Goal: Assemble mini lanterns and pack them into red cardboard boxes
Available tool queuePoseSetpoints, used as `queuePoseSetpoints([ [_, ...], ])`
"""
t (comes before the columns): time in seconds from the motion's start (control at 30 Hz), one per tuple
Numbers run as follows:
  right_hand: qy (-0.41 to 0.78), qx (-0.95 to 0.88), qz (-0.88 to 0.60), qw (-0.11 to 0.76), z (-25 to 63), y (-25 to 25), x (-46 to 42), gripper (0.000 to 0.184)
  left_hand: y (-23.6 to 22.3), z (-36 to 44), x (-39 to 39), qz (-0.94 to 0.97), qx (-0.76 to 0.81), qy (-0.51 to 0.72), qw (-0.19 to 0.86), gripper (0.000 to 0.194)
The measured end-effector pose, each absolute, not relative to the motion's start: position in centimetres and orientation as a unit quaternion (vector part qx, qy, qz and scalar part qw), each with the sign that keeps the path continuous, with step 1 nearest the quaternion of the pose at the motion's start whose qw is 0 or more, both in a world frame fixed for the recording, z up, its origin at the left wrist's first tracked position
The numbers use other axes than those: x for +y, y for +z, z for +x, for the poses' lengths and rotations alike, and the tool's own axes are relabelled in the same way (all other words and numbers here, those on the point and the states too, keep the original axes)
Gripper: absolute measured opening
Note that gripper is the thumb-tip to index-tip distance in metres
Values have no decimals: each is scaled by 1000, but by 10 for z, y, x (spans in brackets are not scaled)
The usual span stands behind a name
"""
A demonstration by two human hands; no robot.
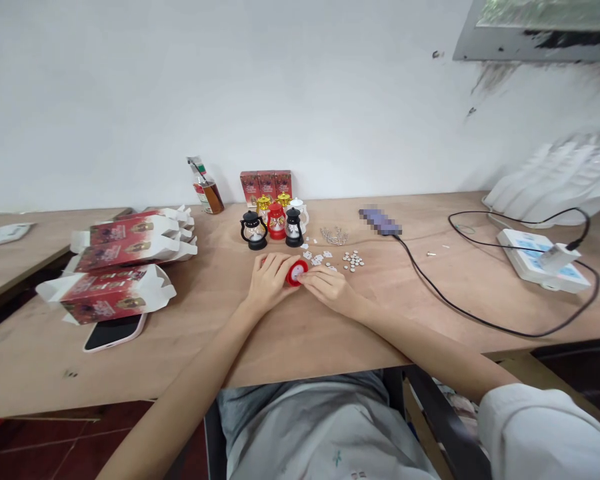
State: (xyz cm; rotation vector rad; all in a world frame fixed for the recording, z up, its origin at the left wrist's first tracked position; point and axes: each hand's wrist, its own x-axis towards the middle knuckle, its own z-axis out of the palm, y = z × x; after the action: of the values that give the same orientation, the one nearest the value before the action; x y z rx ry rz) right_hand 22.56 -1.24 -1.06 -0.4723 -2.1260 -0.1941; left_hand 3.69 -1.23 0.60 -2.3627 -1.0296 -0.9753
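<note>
My left hand [270, 281] is wrapped round a small red lantern [291, 273], which lies on its side with its round base turned toward me and its pale underside showing. The pinched fingers of my right hand [330, 289] touch that underside; whatever they hold is too small to make out. Just beyond my hands lie white tags [318, 259], several button cells [353, 260] and a cluster of thin metal hooks or wires [334, 235]. Behind them stand finished-looking lanterns: a black one [254, 231], a red one [277, 221], and others in black, gold and white.
Open red boxes [123, 293] lie at left, partly over a phone [114, 331]. Closed boxes [266, 185] and a bottle [209, 193] stand near the wall. A purple device [380, 221] joins a black cable [430, 290] running to a power strip [540, 257].
</note>
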Motion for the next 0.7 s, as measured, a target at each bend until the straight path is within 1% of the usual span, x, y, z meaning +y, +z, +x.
queuePoseSetpoints([
  [0.2, -123, -843, -173, 495, 225, -2, -16, 17, 6, 38, -13, -839, -361, -350, 206, 40],
  [0.37, -129, -845, -185, 485, 225, 0, -19, 18, 6, 38, -14, -839, -367, -346, 204, 38],
  [0.53, -155, -838, -172, 494, 224, 0, -19, 15, 7, 38, -14, -836, -347, -354, 236, 39],
  [0.7, -150, -839, -178, 492, 224, -1, -18, 15, 8, 39, -14, -838, -339, -351, 243, 39],
])
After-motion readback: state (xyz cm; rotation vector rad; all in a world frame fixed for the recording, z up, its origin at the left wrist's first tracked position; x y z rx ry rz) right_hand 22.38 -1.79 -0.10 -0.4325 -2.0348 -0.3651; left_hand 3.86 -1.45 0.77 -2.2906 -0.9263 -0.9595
